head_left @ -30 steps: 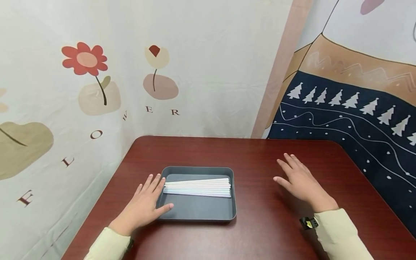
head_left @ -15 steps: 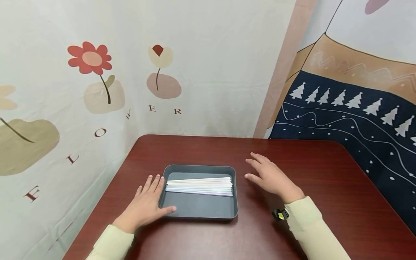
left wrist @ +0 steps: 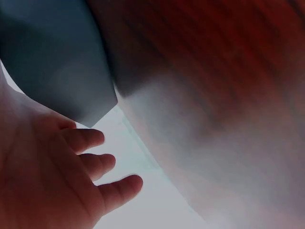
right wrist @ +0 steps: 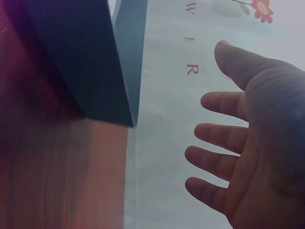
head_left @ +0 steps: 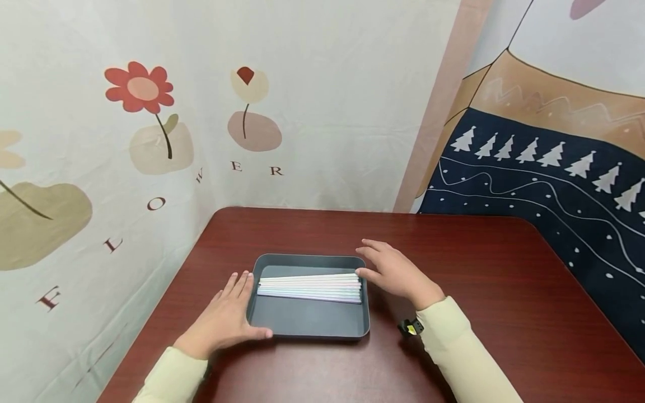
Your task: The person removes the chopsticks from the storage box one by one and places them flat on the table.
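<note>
On the pale fabric backdrop [head_left: 312,84] behind the dark red wooden table [head_left: 453,313], brown capital letters spelling F, L, O, W, E, R curve past a printed red flower [head_left: 139,88] and a smaller bud on a beige blob; the right wrist view reads the W, E and R again beside the same flower. Beyond it, on the right, hangs a navy cloth with white fir trees [head_left: 544,162] under a tan band of zigzag lines. Near the middle of the table sits a shallow dark grey rectangular plastic tray [head_left: 307,324], and across its far half lies a neat bundle of thin white and pastel straws [head_left: 309,287], side by side and running left to right. At the tray's left edge, the left hand [head_left: 224,320] lies flat on the wood, fingers straight and together along the rim and the thumb stretched across the near left corner, gripping nothing. From the right, the right hand [head_left: 398,273] hovers at the tray's far right corner, palm down, fingers spread and relaxed, the thumb tip just beside the ends of the straws; whether it touches them cannot be told. Both forearms wear pale yellow-green sleeves [head_left: 453,347], and a small black strap with a yellow mark [head_left: 409,328] shows at the right wrist.
</note>
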`<state>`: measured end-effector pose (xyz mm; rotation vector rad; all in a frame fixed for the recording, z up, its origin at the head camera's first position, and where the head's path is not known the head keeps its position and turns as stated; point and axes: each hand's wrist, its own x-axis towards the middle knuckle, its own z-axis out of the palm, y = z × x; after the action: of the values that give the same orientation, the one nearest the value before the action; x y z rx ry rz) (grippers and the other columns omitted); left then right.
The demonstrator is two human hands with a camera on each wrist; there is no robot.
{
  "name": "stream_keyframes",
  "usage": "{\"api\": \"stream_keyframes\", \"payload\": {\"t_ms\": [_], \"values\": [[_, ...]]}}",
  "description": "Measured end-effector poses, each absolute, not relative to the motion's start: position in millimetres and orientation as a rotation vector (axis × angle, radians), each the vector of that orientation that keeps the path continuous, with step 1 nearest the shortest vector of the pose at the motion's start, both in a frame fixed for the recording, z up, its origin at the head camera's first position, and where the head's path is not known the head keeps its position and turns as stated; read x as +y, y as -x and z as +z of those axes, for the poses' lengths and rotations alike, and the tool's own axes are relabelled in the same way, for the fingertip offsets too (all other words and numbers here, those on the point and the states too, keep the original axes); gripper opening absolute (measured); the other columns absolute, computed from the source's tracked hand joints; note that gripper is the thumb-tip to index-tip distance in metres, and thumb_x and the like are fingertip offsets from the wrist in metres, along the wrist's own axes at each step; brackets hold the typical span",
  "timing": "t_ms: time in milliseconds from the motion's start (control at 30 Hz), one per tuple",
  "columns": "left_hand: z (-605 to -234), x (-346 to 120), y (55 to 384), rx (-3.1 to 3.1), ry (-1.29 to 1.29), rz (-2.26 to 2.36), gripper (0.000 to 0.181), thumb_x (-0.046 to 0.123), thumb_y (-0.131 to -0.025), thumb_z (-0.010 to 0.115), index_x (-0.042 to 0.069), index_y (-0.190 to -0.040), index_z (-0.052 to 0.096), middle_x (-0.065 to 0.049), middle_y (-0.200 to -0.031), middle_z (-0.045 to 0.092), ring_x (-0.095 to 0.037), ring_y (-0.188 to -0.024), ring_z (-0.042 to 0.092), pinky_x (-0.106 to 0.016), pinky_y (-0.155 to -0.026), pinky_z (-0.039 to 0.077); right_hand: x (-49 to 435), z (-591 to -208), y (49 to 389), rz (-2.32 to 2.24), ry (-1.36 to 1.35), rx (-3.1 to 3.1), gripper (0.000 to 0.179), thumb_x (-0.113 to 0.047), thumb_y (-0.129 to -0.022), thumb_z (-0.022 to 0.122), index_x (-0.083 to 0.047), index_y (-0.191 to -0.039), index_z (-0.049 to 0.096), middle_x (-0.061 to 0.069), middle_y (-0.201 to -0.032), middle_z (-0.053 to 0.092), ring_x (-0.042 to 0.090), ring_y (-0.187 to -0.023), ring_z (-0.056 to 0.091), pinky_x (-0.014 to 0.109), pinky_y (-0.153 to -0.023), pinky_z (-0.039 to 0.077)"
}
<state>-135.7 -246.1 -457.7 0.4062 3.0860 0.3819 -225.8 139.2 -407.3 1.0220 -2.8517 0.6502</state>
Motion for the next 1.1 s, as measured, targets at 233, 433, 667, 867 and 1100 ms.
{"api": "stream_keyframes", "payload": {"t_ms": [233, 433, 667, 867, 1100], "values": [[-456, -246, 136, 3.044, -0.358, 0.449, 0.144, 0.087, -0.056, 0.069, -0.011, -0.152, 0.024, -0.029, -0.156, 0.026, -0.050, -0.144, 0.017, -0.066, -0.105, 0.029, 114, -404, 235, 0.653, -1.074, -2.889, 0.053, -0.040, -0.097, 0.063, -0.008, -0.139, 0.058, 0.013, -0.147, 0.048, 0.028, -0.137, 0.043, 0.046, -0.108, 0.036], [-457, -243, 139, 3.061, -0.309, 0.413, 0.142, 0.088, -0.054, 0.069, -0.006, -0.153, 0.029, -0.029, -0.153, 0.032, -0.050, -0.143, 0.019, -0.071, -0.104, 0.022, 95, -402, 244, 0.673, -1.084, -2.932, 0.051, -0.038, -0.097, 0.064, -0.009, -0.139, 0.058, 0.007, -0.140, 0.055, 0.023, -0.132, 0.048, 0.043, -0.107, 0.038], [-455, -240, 139, 3.128, -0.310, 0.388, 0.139, 0.085, -0.051, 0.074, -0.002, -0.151, 0.034, -0.026, -0.143, 0.039, -0.047, -0.132, 0.031, -0.076, -0.096, 0.025, 75, -411, 253, 0.751, -1.099, -2.961, 0.046, -0.033, -0.096, 0.066, -0.008, -0.135, 0.061, 0.005, -0.132, 0.061, 0.021, -0.126, 0.053, 0.041, -0.104, 0.041], [-454, -240, 138, 3.100, -0.285, 0.419, 0.139, 0.084, -0.051, 0.075, 0.000, -0.153, 0.031, -0.026, -0.143, 0.037, -0.046, -0.131, 0.031, -0.073, -0.094, 0.030, 60, -422, 257, 0.807, -1.151, -2.971, 0.039, -0.026, -0.096, 0.068, -0.007, -0.129, 0.065, 0.005, -0.126, 0.064, 0.021, -0.120, 0.057, 0.040, -0.100, 0.044], [-452, -240, 136, 3.019, -0.229, 0.469, 0.143, 0.086, -0.051, 0.073, 0.001, -0.156, 0.023, -0.027, -0.145, 0.035, -0.047, -0.129, 0.036, -0.070, -0.093, 0.035, 45, -435, 258, 0.817, -1.171, -2.978, 0.035, -0.025, -0.095, 0.069, -0.008, -0.126, 0.067, 0.003, -0.123, 0.066, 0.019, -0.117, 0.059, 0.038, -0.098, 0.046]]}}
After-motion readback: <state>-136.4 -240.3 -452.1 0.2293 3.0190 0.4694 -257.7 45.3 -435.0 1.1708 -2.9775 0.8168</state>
